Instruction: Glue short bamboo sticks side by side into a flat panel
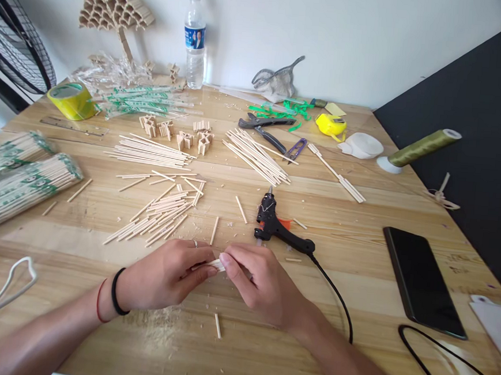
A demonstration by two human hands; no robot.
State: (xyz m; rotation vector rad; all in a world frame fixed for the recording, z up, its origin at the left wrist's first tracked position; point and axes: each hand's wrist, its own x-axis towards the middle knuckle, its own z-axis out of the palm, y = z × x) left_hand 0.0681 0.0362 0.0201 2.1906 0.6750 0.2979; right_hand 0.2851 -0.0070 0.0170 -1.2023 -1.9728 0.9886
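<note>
Fingers of L grip (178, 271) & R grip (264, 281) are both closed, pinching a short pale wood pc (217, 263) btwn them, above the near-middle of the worktop (371, 359). Most of it's hidden by thumbs & fingertips, so can't tell if it's one stick or several. To do this well, prob. best to pinch nr the ends, w/ thumbs level & light, even pressure; a thin pc could snap or twist if squeezed off-centre. If there's more than one, ends ought to sit flush. Glue gun (288, 234) lies just beyond R grip, nozzle pointing away; safer to treat the tip as hot & reach round it. Its cable (333, 286) runs to the R forearm, so small wrist moves wd avoid a snag. Cut sticks (169, 204) lie heaped beyond L grip, handy enough. Sawdust (156, 330) on its near side could dirty the surfaces, so clean fingertips wd help.
</note>
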